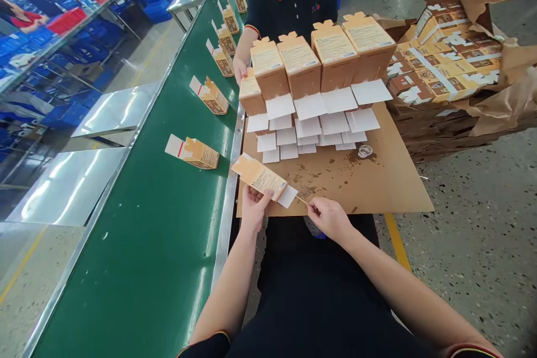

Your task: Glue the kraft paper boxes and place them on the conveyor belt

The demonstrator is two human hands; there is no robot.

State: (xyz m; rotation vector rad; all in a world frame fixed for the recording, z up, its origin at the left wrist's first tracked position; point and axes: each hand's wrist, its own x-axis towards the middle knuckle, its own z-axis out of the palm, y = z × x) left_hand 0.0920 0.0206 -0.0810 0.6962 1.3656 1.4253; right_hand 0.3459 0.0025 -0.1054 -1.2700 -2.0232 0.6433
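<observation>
My left hand (255, 206) is closed around a tan printed carton (260, 176), tilted over the near left corner of the cardboard sheet (398, 179). A white flap (287, 196) sticks out of its near right end. Between the pinched fingers of my right hand (329, 218) is a thin stick (302, 200), its tip at that flap; whether the tip touches it I cannot tell. Beyond my hands, several cartons (300, 64) stand stacked, their white flaps pointing toward me. A small clear cup (364, 151) sits on the sheet among brown stains.
On the left runs a green conveyor belt (138, 224) with a metal edge, carrying several upright cartons (201, 154). A co-worker (293, 0) stands behind the stack, a hand (240, 70) at its left end. At the right, brown paper wraps a pile of flat cartons (448, 61).
</observation>
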